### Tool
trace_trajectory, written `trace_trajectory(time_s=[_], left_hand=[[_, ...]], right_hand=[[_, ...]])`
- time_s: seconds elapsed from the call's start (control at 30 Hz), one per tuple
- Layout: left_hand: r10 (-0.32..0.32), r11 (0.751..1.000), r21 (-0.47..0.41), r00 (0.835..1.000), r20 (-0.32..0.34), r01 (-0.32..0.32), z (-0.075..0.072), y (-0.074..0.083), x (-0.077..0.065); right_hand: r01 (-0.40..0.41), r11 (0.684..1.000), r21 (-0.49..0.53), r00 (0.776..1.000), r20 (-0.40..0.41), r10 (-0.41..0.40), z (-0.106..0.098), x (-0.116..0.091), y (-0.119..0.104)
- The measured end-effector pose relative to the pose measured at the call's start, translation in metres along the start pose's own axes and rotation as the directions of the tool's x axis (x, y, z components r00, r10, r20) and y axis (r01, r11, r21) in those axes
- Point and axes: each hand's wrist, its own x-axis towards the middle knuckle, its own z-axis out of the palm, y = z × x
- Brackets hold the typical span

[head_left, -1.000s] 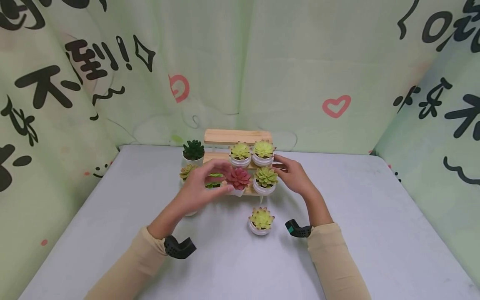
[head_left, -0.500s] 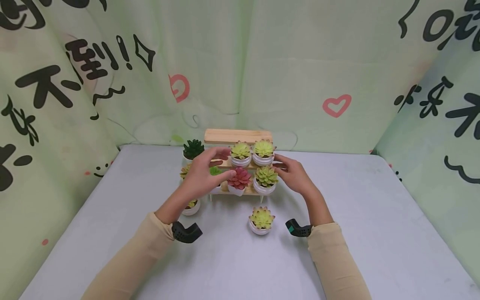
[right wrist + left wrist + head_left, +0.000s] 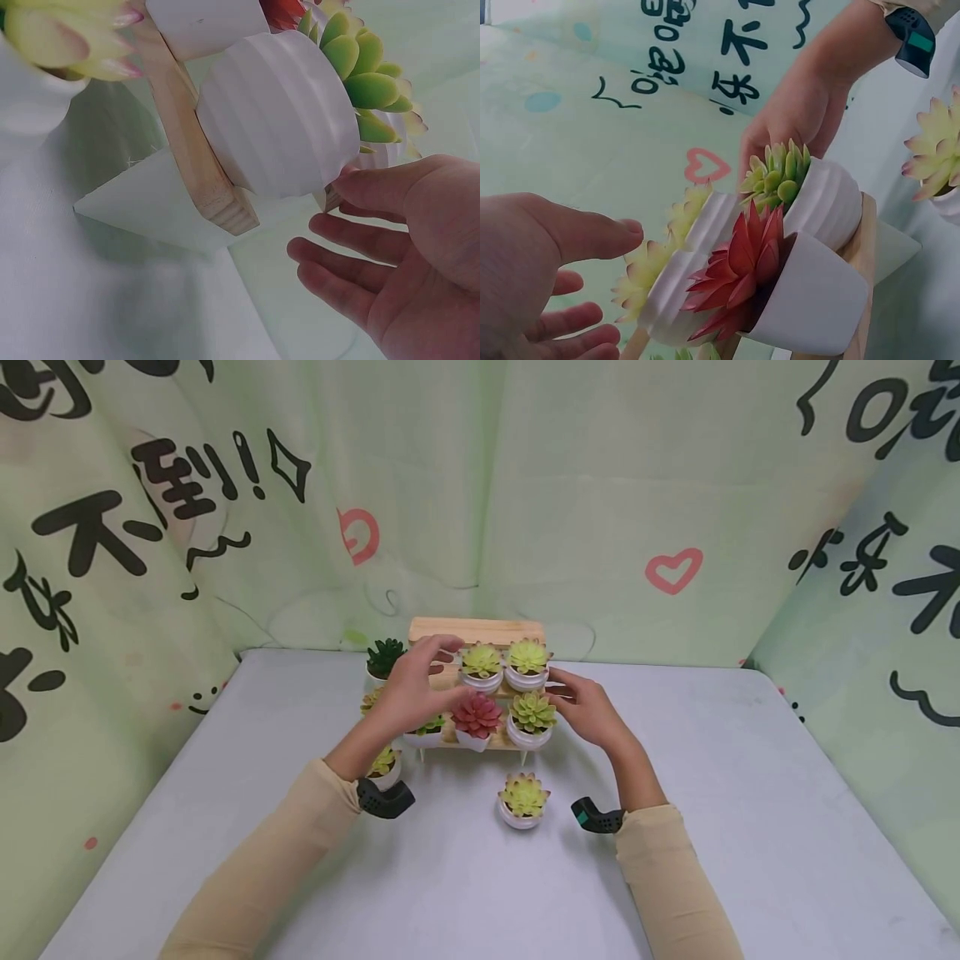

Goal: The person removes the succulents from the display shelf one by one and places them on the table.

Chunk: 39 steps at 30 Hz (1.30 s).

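Note:
A small wooden plant stand (image 3: 476,630) carries artificial succulents in white pots. My left hand (image 3: 420,692) is over the stand's left half, thumb and fingers spread, holding nothing. Its thumb overlaps the red succulent (image 3: 477,717) in the head view, while the left wrist view has the hand apart from the red one's angular pot (image 3: 811,300) and near the yellow-green succulents (image 3: 641,279). My right hand (image 3: 587,706) is at the stand's right end. There its thumb tip is right at the round ribbed pot (image 3: 279,112) and the shelf end, its other fingers loosely extended.
In front of the stand, a yellow-green potted succulent (image 3: 523,800) stands on the white table (image 3: 660,860). Left of the stand are a dark green one (image 3: 385,658) and a yellowish one (image 3: 385,766), partly behind my left arm. A printed curtain (image 3: 585,510) encloses the back and sides.
My left hand has moved up and away from the red succulent, which sits on the lower shelf. The right hand has stayed at the stand's right end.

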Motion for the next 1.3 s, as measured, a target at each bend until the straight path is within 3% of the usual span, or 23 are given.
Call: trace_trajectory(time_s=[0.5,1.3], left_hand=[[-0.117,0.992,0.055,0.989,0.089,0.113,0.009,-0.003,0.019],[-0.128,0.99,0.089,0.974,0.185,0.113,0.013,-0.005,0.034]], right_hand=[[0.022,1.0,0.0,1.0,-0.002,-0.022,0.0,-0.001,0.0],[0.006,1.0,0.004,1.0,-0.002,-0.006,0.0,-0.001,-0.001]])
